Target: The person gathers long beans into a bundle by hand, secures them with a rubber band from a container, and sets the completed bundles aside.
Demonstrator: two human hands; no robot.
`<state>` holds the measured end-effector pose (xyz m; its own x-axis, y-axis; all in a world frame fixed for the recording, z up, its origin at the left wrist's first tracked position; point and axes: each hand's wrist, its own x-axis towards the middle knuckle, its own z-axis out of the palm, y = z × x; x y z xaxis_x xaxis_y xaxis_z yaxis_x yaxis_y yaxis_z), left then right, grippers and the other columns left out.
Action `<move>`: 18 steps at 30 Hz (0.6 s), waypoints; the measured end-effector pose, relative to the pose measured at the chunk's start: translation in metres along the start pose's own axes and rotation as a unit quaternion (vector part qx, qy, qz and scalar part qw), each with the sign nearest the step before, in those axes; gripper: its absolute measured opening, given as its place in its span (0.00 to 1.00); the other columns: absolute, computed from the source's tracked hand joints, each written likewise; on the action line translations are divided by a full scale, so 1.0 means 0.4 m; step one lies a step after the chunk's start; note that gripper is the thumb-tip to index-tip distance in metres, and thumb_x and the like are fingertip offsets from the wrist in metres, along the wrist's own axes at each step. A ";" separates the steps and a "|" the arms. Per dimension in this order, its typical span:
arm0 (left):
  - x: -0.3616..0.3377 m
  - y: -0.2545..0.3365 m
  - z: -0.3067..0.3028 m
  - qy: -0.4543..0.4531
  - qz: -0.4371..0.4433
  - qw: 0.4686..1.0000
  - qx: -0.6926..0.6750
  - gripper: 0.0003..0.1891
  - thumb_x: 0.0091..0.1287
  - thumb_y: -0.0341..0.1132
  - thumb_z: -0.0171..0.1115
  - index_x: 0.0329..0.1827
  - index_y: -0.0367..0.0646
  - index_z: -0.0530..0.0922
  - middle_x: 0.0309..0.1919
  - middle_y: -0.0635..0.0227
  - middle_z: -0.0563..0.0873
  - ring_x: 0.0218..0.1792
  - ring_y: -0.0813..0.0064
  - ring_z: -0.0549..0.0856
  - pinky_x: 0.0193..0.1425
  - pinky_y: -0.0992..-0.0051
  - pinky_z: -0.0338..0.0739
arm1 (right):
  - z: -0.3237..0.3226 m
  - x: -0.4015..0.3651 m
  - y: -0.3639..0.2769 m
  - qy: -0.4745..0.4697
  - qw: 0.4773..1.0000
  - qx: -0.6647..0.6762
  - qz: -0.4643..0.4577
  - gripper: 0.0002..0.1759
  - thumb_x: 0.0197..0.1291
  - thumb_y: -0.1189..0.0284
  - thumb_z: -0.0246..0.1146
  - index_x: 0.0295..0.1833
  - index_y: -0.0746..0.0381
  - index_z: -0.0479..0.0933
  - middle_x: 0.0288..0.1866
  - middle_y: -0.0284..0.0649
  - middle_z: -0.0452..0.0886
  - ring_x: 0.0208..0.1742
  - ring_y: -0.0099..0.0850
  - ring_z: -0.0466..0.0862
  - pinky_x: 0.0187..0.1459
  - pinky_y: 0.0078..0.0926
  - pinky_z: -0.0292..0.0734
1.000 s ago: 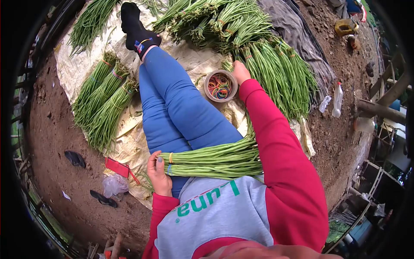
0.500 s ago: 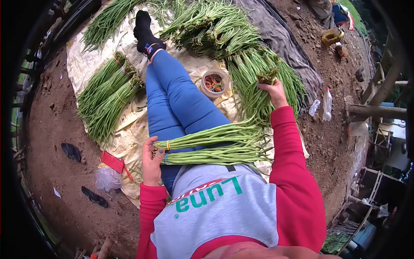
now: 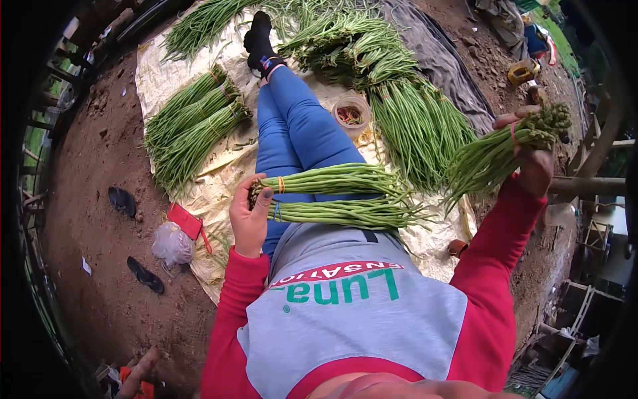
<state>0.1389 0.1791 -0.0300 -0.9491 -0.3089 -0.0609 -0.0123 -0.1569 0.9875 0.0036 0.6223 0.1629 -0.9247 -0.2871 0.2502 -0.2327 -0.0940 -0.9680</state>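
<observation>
Two tied bundles of long green beans lie across my lap, one with an orange band point(image 3: 332, 181) and one with a blue band point(image 3: 339, 213). My left hand point(image 3: 248, 226) is closed around their stem ends, thumb on top. Out to the right, my right hand point(image 3: 533, 169) grips another bundle of long beans point(image 3: 488, 156) near its pink-banded stem end. That bundle is lifted, and its loose tips hang down to the left. A tub of coloured rubber bands point(image 3: 350, 116) stands beside my legs.
A pale sheet point(image 3: 199, 243) covers the ground under my legs. Several tied bundles point(image 3: 193, 126) lie on its left, and a large heap of beans point(image 3: 425, 126) on its right. A red phone-like case point(image 3: 185, 221), a plastic bag point(image 3: 173, 243) and dark slippers point(image 3: 145, 274) lie at left.
My right hand has moved outward to the right, lifting its bundle away from the heap. My left hand still holds the two bundles on my lap. The view has shifted slightly.
</observation>
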 end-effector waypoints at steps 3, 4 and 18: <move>-0.002 -0.006 -0.014 0.013 -0.007 1.000 -0.002 0.20 0.71 0.39 0.71 0.58 0.36 0.79 0.43 0.74 0.83 0.41 0.87 0.79 0.47 0.84 0.73 | 0.260 0.149 0.046 -0.150 0.982 -0.069 0.096 0.30 0.48 0.80 0.77 0.59 0.68 0.77 0.45 0.43 0.88 0.46 0.30 0.88 0.48 0.30 0.86; 0.001 -0.011 -0.020 0.009 -0.020 1.000 -0.009 0.19 0.71 0.39 0.71 0.58 0.36 0.79 0.43 0.74 0.84 0.41 0.87 0.79 0.47 0.85 0.73 | 0.350 0.194 0.099 -0.221 0.957 -0.097 0.158 0.26 0.47 0.77 0.79 0.53 0.67 0.78 0.42 0.37 0.87 0.41 0.24 0.85 0.44 0.25 0.83; 0.084 -0.164 -0.131 -0.007 -0.083 0.987 0.138 0.52 0.71 0.61 0.63 0.86 0.46 0.41 0.52 0.61 0.82 0.51 0.75 0.78 0.60 0.73 0.72 | 0.809 0.237 0.665 -0.523 0.780 -0.298 0.171 0.33 0.44 0.63 0.80 0.56 0.68 0.80 0.44 0.50 0.88 0.46 0.39 0.88 0.50 0.34 0.80</move>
<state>0.1245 0.1300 -0.1044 -0.9314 -0.2867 -0.2242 -0.2506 0.0582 0.9664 -0.0482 0.2615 -0.0643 -0.2836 -0.8485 -0.4468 -0.4128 0.5286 -0.7418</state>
